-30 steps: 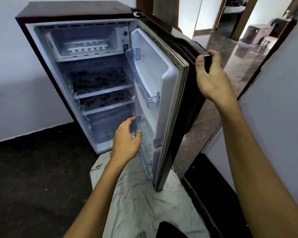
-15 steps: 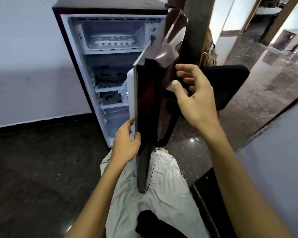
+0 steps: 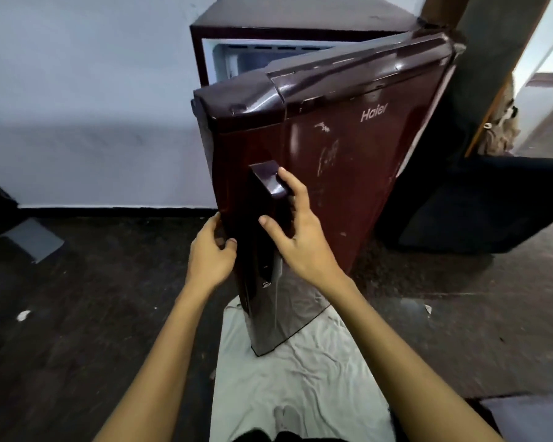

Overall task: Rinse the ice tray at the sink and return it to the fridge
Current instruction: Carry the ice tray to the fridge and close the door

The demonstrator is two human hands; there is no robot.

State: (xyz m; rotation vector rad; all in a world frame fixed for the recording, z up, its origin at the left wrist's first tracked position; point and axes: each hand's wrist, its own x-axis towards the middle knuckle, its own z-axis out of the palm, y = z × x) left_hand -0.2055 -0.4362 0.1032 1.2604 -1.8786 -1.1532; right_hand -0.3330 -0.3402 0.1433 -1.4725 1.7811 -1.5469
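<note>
— What's around the fridge over there?

— A pale cloth spread on the dark floor right under the door, a white wall behind on the left, and something dark and bulky on the right, past the door. The maroon door stands partly ajar and blocks nearly all of the inside; only a strip of the top compartment shows.

— And the ice tray?

— Can't see it from here; the door hides the interior.

— The hands?

— Left hand curls round the door's near edge, fingers pinching it. Right hand is loosely spread over the handle, fingertips and thumb touching it, not wrapped tight.
</note>
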